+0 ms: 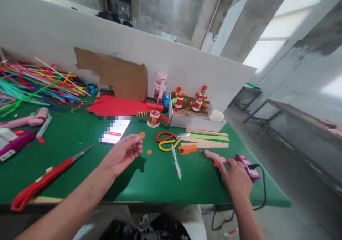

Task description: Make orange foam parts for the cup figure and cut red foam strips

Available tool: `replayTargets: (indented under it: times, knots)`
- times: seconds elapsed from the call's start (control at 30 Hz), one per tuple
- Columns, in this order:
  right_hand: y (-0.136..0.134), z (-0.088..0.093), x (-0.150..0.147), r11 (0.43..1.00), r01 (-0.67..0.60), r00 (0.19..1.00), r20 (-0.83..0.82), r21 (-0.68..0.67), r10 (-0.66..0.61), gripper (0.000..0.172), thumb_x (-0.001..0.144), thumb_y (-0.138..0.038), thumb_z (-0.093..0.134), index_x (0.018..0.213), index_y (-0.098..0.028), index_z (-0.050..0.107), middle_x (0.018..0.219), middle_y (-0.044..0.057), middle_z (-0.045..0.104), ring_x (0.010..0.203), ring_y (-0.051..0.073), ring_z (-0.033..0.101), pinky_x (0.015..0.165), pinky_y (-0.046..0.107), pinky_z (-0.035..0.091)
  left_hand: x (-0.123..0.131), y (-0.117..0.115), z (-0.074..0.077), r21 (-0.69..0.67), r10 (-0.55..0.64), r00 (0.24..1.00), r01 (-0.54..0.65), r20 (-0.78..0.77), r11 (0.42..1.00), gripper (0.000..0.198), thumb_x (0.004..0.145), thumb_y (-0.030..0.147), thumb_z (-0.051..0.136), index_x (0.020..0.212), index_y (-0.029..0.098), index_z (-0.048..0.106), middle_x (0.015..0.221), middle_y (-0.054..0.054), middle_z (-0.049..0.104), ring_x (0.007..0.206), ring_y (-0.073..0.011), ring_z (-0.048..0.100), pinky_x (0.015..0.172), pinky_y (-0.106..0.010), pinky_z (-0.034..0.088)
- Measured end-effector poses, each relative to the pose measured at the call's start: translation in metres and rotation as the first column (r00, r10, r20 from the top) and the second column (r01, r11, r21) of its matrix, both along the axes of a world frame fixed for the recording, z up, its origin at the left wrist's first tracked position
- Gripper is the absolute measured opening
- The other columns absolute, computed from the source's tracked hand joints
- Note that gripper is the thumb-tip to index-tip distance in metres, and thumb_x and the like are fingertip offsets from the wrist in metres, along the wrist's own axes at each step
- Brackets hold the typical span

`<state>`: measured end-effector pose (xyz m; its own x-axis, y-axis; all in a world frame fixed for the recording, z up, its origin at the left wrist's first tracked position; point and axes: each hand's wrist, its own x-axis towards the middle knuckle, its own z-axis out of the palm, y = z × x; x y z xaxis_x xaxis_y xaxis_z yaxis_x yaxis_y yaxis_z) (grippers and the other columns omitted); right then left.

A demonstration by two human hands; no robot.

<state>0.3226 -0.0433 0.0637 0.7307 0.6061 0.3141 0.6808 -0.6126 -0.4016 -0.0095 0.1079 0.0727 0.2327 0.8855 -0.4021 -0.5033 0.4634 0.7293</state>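
Observation:
Between thumb and fingertips, my left hand (124, 154) pinches a small orange paper disc (142, 134) above the green table. A second orange disc (150, 152) lies on the tabletop just below. At the right, my right hand (236, 179) is closed on a pink glue gun (213, 157), its nozzle toward the left. In the middle are red-and-yellow scissors (172, 140), a clear pen (176, 162) and an orange paper piece (188, 149). Behind them stands a red-and-white paper cup figure (154, 119) with folded paper arms.
A white box (197, 123) at the back holds two similar figures. Paper strips (208, 140) lie before it. A phone (116, 129), red paper (117, 105), a red-handled knife (53, 174) and colourful pipe cleaners (40, 83) are to the left. A black cord (264, 186) hangs off the right edge.

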Motion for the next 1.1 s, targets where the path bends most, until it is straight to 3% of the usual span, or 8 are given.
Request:
replayTargets:
  times: [0.07, 0.13, 0.2, 0.27, 0.3, 0.37, 0.6, 1.1]
  knots:
    - [0.015, 0.011, -0.027, 0.972, -0.068, 0.994, -0.066, 0.227, 0.085, 0.045, 0.079, -0.065, 0.057, 0.078, -0.02, 0.065, 0.09, 0.013, 0.066, 0.081, 0.026, 0.059, 0.07, 0.037, 0.045, 0.002, 0.009, 0.009, 0.077, 0.035, 0.999, -0.033, -0.026, 0.996, 0.018, 0.067, 0.011, 0.08, 0.074, 0.015, 0.064, 0.061, 0.002, 0.064, 0.05, -0.007, 0.059, 0.049, -0.016, 0.051]
    - [0.041, 0.02, -0.066, 0.839, -0.213, 0.861, -0.31, 0.501, 0.404, 0.042, 0.076, -0.062, 0.062, 0.078, -0.02, 0.066, 0.084, 0.008, 0.067, 0.079, 0.022, 0.06, 0.074, 0.035, 0.048, 0.007, 0.016, 0.016, 0.15, 0.073, 0.996, -0.065, -0.048, 0.987, 0.02, 0.064, 0.013, 0.082, 0.074, 0.015, 0.064, 0.06, 0.003, 0.064, 0.05, -0.0067, 0.058, 0.05, -0.016, 0.051]
    - [0.077, 0.023, -0.112, 0.722, -0.201, 0.488, -0.571, 0.662, 0.66, 0.035, 0.072, -0.055, 0.07, 0.08, -0.02, 0.068, 0.078, 0.003, 0.066, 0.074, 0.017, 0.059, 0.071, 0.03, 0.049, 0.014, 0.023, 0.021, 0.216, 0.098, 0.993, -0.082, -0.061, 0.973, 0.023, 0.061, 0.017, 0.084, 0.075, 0.016, 0.065, 0.06, 0.004, 0.063, 0.051, -0.0071, 0.058, 0.051, -0.016, 0.051]
    - [0.117, 0.024, -0.152, 0.706, -0.073, 0.066, -0.703, 0.704, 0.708, 0.032, 0.063, -0.047, 0.078, 0.078, -0.02, 0.068, 0.072, -0.001, 0.064, 0.064, 0.012, 0.056, 0.064, 0.025, 0.047, 0.022, 0.028, 0.024, 0.289, 0.114, 0.992, -0.093, -0.059, 0.953, 0.029, 0.057, 0.022, 0.087, 0.076, 0.016, 0.066, 0.06, 0.004, 0.064, 0.053, -0.008, 0.059, 0.052, -0.017, 0.051]
    - [0.136, 0.024, -0.168, 0.704, 0.01, -0.087, -0.7, 0.71, 0.708, 0.031, 0.06, -0.042, 0.081, 0.077, -0.02, 0.067, 0.074, -0.001, 0.065, 0.063, 0.011, 0.055, 0.062, 0.024, 0.046, 0.025, 0.032, 0.025, 0.324, 0.125, 0.991, -0.101, -0.054, 0.941, 0.032, 0.055, 0.024, 0.088, 0.076, 0.017, 0.066, 0.062, 0.004, 0.065, 0.054, -0.0084, 0.06, 0.053, -0.018, 0.051]
    - [0.166, 0.023, -0.191, 0.678, 0.137, -0.268, -0.632, 0.722, 0.727, 0.028, 0.057, -0.036, 0.081, 0.076, -0.02, 0.068, 0.074, -0.002, 0.066, 0.063, 0.01, 0.056, 0.062, 0.022, 0.047, 0.03, 0.038, 0.025, 0.381, 0.156, 0.987, -0.127, -0.046, 0.916, 0.037, 0.051, 0.029, 0.09, 0.077, 0.017, 0.066, 0.063, 0.004, 0.066, 0.057, -0.0086, 0.061, 0.054, -0.018, 0.051]
    - [0.193, 0.007, -0.208, 0.586, 0.28, -0.307, -0.507, 0.761, 0.805, 0.023, 0.055, -0.028, 0.082, 0.072, -0.019, 0.068, 0.064, -0.003, 0.065, 0.057, 0.01, 0.055, 0.057, 0.021, 0.046, 0.035, 0.055, 0.015, 0.422, 0.178, 0.981, -0.132, -0.071, 0.897, 0.043, 0.047, 0.034, 0.093, 0.074, 0.017, 0.065, 0.062, 0.005, 0.066, 0.055, -0.0079, 0.059, 0.054, -0.018, 0.05]
    - [0.189, -0.009, -0.206, 0.64, 0.254, -0.293, -0.573, 0.726, 0.766, 0.023, 0.054, -0.025, 0.083, 0.064, -0.016, 0.065, 0.056, -0.005, 0.064, 0.05, 0.006, 0.054, 0.054, 0.018, 0.044, 0.041, 0.051, -0.007, 0.308, 0.193, 0.979, -0.162, -0.072, 0.937, 0.046, 0.039, 0.036, 0.094, 0.072, 0.016, 0.068, 0.062, 0.003, 0.069, 0.053, -0.0057, 0.059, 0.053, -0.014, 0.049]
